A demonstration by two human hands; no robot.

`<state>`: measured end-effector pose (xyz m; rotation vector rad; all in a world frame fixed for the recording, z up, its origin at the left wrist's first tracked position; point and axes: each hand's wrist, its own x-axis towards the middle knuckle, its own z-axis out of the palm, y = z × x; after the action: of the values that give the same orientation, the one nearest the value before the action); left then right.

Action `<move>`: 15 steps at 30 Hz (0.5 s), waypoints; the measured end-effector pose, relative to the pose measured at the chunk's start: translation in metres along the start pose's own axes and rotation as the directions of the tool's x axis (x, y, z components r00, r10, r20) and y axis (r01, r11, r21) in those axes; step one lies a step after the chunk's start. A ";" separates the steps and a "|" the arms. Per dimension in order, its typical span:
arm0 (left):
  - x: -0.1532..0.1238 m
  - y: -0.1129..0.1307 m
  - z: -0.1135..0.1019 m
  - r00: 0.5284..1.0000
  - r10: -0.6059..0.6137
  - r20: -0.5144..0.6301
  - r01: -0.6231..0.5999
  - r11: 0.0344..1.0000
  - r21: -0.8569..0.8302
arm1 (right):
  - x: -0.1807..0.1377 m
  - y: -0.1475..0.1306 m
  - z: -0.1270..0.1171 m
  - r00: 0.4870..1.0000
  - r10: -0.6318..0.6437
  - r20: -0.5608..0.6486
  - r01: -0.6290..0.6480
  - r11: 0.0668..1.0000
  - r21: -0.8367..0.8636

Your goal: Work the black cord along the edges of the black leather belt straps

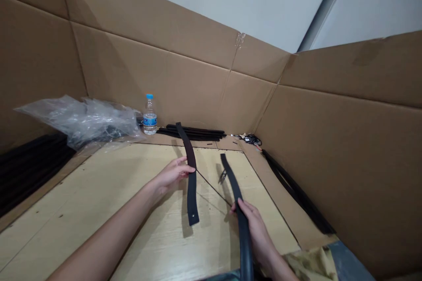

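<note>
My left hand [173, 173] pinches a dark strap [191, 184] near its middle; the strap rises above the wooden table [99, 210] and its lower end, with a small hole, hangs over the boards. My right hand [257, 232] is wrapped round a second black strap [235, 193], which runs from the bottom edge of the view up toward the table's middle. The two straps stand apart, side by side. A small metal piece [223, 177] lies on the table between them.
Cardboard walls [329, 149] enclose the table on three sides. A water bottle [150, 115] stands at the back beside a pile of black straps [194, 132]. Crumpled clear plastic [82, 120] lies back left, more black straps [29, 167] far left and along the right wall [296, 193].
</note>
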<state>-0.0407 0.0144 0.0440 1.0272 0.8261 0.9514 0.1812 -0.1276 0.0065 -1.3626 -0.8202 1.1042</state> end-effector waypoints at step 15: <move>-0.003 -0.032 0.020 0.997 -0.044 0.070 0.032 0.985 0.169 | 0.101 -0.015 -0.041 0.928 -0.372 0.018 0.269 0.638 -0.722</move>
<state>-0.0156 -0.0023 0.0200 1.1802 0.8720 0.8168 0.2533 -0.0449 0.0025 -1.8053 -1.4258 0.3805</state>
